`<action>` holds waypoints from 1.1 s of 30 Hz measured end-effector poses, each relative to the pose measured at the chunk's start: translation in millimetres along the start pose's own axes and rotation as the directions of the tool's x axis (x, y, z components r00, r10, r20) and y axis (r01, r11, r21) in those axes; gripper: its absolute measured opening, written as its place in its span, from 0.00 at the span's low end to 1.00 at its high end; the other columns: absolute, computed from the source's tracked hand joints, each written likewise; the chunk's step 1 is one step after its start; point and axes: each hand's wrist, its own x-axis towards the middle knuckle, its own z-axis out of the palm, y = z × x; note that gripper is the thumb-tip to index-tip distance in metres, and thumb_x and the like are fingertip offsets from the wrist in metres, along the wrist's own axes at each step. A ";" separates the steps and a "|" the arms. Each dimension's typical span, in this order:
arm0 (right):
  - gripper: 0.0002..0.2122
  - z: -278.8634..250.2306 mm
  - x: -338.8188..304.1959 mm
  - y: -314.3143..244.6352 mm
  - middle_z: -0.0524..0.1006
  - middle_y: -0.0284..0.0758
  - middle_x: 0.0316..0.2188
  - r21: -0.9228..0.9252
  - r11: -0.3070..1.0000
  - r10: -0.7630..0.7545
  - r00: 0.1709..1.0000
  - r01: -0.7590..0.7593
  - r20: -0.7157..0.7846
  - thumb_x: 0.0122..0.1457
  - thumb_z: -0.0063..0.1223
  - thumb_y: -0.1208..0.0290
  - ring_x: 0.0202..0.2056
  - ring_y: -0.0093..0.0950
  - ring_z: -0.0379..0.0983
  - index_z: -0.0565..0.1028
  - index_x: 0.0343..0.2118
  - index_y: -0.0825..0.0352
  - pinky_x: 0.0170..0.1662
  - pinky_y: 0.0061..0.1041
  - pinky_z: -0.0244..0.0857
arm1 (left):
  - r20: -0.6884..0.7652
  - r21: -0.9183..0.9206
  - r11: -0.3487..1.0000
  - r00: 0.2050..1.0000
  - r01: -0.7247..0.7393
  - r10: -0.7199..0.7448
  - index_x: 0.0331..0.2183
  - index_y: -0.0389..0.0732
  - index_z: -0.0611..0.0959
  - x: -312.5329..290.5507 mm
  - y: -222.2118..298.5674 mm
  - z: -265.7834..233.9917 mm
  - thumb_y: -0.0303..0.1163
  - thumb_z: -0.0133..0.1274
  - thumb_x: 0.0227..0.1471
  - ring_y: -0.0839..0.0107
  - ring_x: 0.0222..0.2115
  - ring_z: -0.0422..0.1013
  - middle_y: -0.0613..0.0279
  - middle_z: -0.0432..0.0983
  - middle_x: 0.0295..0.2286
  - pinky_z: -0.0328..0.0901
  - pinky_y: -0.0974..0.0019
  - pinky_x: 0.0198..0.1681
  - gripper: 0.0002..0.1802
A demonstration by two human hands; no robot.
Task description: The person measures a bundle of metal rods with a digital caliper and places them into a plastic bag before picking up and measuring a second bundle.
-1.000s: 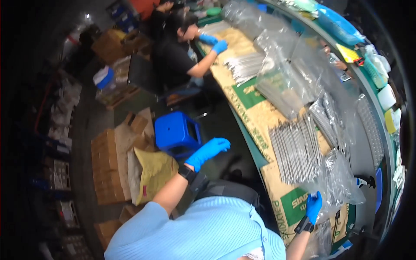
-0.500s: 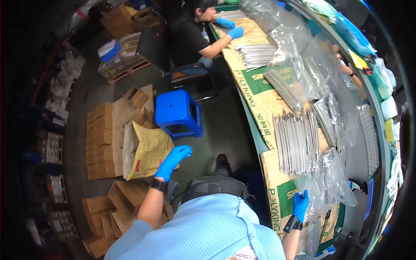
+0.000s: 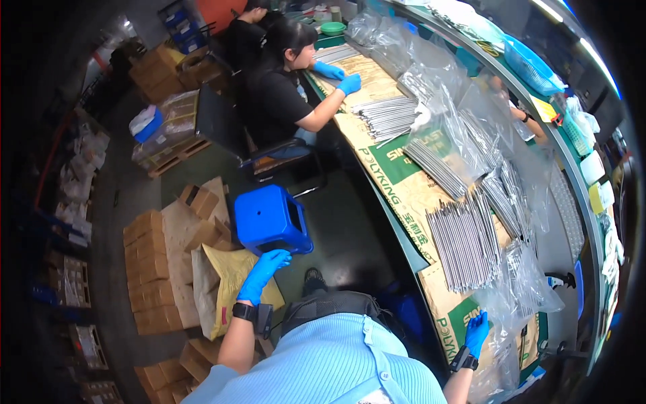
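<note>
My left hand [image 3: 265, 275], in a blue glove, hovers beside the blue plastic stool [image 3: 269, 219]. Its fingers are loosely bent and apart, holding nothing. At the near end of the table, my right hand [image 3: 476, 332], also gloved in blue, is by a clear plastic bag [image 3: 501, 303]. Thumb and fingers look apart there, though whether they touch the film is hard to see. Just beyond that hand, a row of thin metal rods [image 3: 463, 246] lies on brown paper sacking [image 3: 373, 158]. More rod bundles [image 3: 434, 167] lie farther up, some in clear film.
A co-worker [image 3: 279, 87] in blue gloves sits at the far table end, near another rod pile [image 3: 387, 116]. On the left floor are stacked cartons [image 3: 148, 269], a yellow sack [image 3: 235, 276] and a wrapped pallet [image 3: 171, 138]. A shelf edge [image 3: 579, 145] runs along the right.
My view has shifted, so the table and stool sit lower in the picture. A second person shows behind the co-worker. My left hand has come closer to the stool.
</note>
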 end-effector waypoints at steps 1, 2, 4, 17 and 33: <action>0.07 12.5 -10.4 5.4 0.70 0.21 0.21 -0.023 0.999 -0.036 0.996 0.034 -0.076 0.56 0.49 0.63 0.24 0.17 0.64 0.75 0.30 0.60 0.31 0.19 0.59 | 0.008 -0.003 1.000 1.000 -0.013 0.013 0.40 0.34 0.76 7.9 4.0 -15.0 0.38 0.47 0.54 0.71 0.35 0.71 0.59 0.75 0.34 0.65 0.69 0.40 0.17; 0.07 21.3 -20.2 13.6 0.70 0.21 0.21 -0.004 0.999 -0.048 0.993 0.048 -0.106 0.56 0.49 0.63 0.24 0.17 0.64 0.75 0.30 0.60 0.31 0.19 0.59 | 0.028 -0.006 1.000 0.999 -0.024 0.024 0.39 0.35 0.77 18.7 8.2 -28.2 0.38 0.47 0.54 0.71 0.34 0.71 0.60 0.75 0.34 0.65 0.69 0.40 0.17; 0.08 41.3 -33.2 36.4 0.70 0.21 0.21 -0.025 0.997 -0.074 0.994 0.076 0.084 0.56 0.49 0.62 0.25 0.16 0.63 0.75 0.31 0.60 0.32 0.19 0.59 | 0.022 0.026 0.999 0.999 -0.042 0.042 0.39 0.36 0.77 34.8 22.4 -63.0 0.37 0.46 0.54 0.72 0.34 0.72 0.60 0.76 0.33 0.65 0.70 0.40 0.16; 0.09 154.5 -145.7 129.4 0.71 0.22 0.24 -0.015 0.996 0.091 0.995 -0.090 0.038 0.55 0.50 0.62 0.26 0.16 0.64 0.75 0.33 0.61 0.36 0.20 0.60 | 0.119 0.130 0.988 0.990 -0.089 0.073 0.36 0.37 0.78 152.2 83.8 -148.6 0.37 0.45 0.55 0.74 0.32 0.72 0.62 0.76 0.32 0.65 0.71 0.39 0.14; 0.10 195.6 -138.6 84.3 0.73 0.25 0.26 0.189 0.981 0.022 0.991 -0.047 0.133 0.56 0.50 0.63 0.27 0.18 0.66 0.75 0.36 0.62 0.35 0.20 0.61 | 0.092 -0.011 1.000 0.996 -0.021 0.022 0.37 0.35 0.77 191.5 99.0 -125.7 0.36 0.45 0.54 0.74 0.33 0.72 0.61 0.76 0.33 0.64 0.71 0.40 0.15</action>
